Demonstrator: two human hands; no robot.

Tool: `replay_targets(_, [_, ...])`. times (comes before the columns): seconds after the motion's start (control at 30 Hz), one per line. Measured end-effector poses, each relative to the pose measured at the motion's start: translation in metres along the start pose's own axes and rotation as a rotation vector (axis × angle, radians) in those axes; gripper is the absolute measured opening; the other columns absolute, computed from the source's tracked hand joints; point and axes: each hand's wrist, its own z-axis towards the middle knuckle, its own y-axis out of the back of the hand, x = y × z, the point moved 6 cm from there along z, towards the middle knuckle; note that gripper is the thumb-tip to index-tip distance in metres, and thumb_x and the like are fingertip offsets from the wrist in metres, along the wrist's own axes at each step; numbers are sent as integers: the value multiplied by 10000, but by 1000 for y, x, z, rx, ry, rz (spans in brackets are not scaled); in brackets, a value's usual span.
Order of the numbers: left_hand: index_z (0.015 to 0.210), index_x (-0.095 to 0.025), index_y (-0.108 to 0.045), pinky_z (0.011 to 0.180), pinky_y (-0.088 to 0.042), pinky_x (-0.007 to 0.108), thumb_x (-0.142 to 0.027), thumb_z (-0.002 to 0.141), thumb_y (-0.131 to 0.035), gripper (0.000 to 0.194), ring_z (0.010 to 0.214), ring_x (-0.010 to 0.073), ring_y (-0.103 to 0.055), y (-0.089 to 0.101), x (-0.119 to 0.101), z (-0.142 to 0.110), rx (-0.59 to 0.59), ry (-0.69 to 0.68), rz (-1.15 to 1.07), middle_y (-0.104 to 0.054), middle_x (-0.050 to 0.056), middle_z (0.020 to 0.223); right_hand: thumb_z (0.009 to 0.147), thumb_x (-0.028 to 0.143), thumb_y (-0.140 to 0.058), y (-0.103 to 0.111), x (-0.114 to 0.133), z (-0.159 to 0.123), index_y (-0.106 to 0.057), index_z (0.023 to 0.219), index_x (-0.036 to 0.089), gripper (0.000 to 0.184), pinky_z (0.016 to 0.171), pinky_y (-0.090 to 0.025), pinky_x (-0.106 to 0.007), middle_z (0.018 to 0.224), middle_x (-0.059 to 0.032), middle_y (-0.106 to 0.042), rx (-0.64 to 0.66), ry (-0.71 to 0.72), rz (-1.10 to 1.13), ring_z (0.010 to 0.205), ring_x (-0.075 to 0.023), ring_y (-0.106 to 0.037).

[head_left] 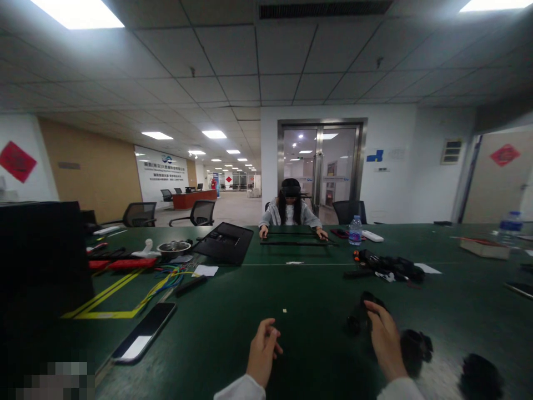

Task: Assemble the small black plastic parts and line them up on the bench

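Observation:
My left hand (263, 353) hovers over the green table, its fingers loosely bent and a little apart, with nothing visible in them. Beyond its fingertips lies a tiny pale square piece (285, 310). Further right, the fingers of my right hand (385, 341) close on a dark, rounded black part (374, 300); its exact kind is too dark to make out, and my fingers hide some of it. A smaller black piece (353, 325) sits just left of that. To the right of my wrist are another black part (416, 347) and a blurred black lump (481, 378).
Across the green table (308, 300) a person (290, 208) in a headset holds a thin black frame (287, 243). Around me are a phone (145, 333), coloured wires (169, 279), a metal bowl (174, 248), a black panel (225, 243), a bottle (355, 230) and a black bundle (391, 265).

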Motion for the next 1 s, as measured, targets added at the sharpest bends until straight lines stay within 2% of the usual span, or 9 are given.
replay_targets(0.07, [1024,-155,-452,474,-403,220,-457,740,-420,416,560,116,-555,0,-2,0,-6,-8,-3,-541,37,823,691,414,-315,-1,6,-1,-528,936,160,413,859,-360,-415,1035,-113,-518,-15,112,-81,1014,-277,-460])
replay_targets(0.17, [1018,-151,-445,474,-400,218,-437,749,-416,394,561,114,-549,-2,-7,-3,6,-17,-8,-531,38,819,719,419,-323,-11,8,-3,-523,926,172,379,842,-385,-412,1019,-108,-501,6,262,-177,971,-261,-484])
replay_targets(0.4, [1022,-154,-456,480,-400,223,-463,742,-413,419,564,119,-551,-2,-11,-5,3,-4,5,-537,39,816,772,333,-329,-44,-6,-5,-498,885,194,246,833,-423,-398,1028,-101,-453,61,586,-306,978,-246,-488])
replay_targets(0.5, [1028,-144,-459,491,-405,229,-455,749,-408,421,574,122,-549,-2,-10,-5,13,0,13,-540,47,825,775,291,-338,-52,-15,-2,-493,929,195,239,789,-453,-381,1020,-98,-466,122,581,-402,924,-241,-520])
replay_targets(0.63, [1046,-150,-455,520,-416,238,-441,764,-394,410,608,130,-555,-2,-12,-7,36,14,21,-539,54,853,771,269,-359,-60,-24,-4,-493,989,184,269,775,-465,-347,1056,-102,-456,278,472,-510,910,-235,-534])
replay_targets(0.8, [1044,-147,-455,545,-427,253,-422,778,-382,390,630,139,-557,-2,-14,-8,63,34,27,-539,62,865,741,193,-382,-63,-9,-18,-463,1070,216,340,752,-472,-333,1129,-82,-413,385,460,-565,913,-228,-542])
replay_targets(0.87, [1043,-151,-455,549,-430,253,-421,779,-385,384,634,139,-559,-2,-12,-7,65,31,19,-538,60,865,765,218,-356,-50,12,-18,-454,1080,222,331,803,-442,-336,1129,-83,-413,304,537,-536,954,-225,-515])
replay_targets(0.93, [1032,-157,-458,538,-426,244,-429,773,-395,381,623,133,-559,-1,-9,-5,50,23,10,-537,50,852,782,266,-344,-19,35,-13,-434,1099,210,333,874,-380,-377,1131,-99,-404,75,614,-505,1042,-248,-439])
replay_targets(1.0, [1010,-157,-465,504,-411,230,-439,759,-413,381,583,121,-551,-1,-6,-3,22,13,12,-535,38,820,795,305,-333,24,50,-6,-395,1137,172,372,900,-340,-415,1148,-132,-372,-201,639,-465,1093,-267,-373])
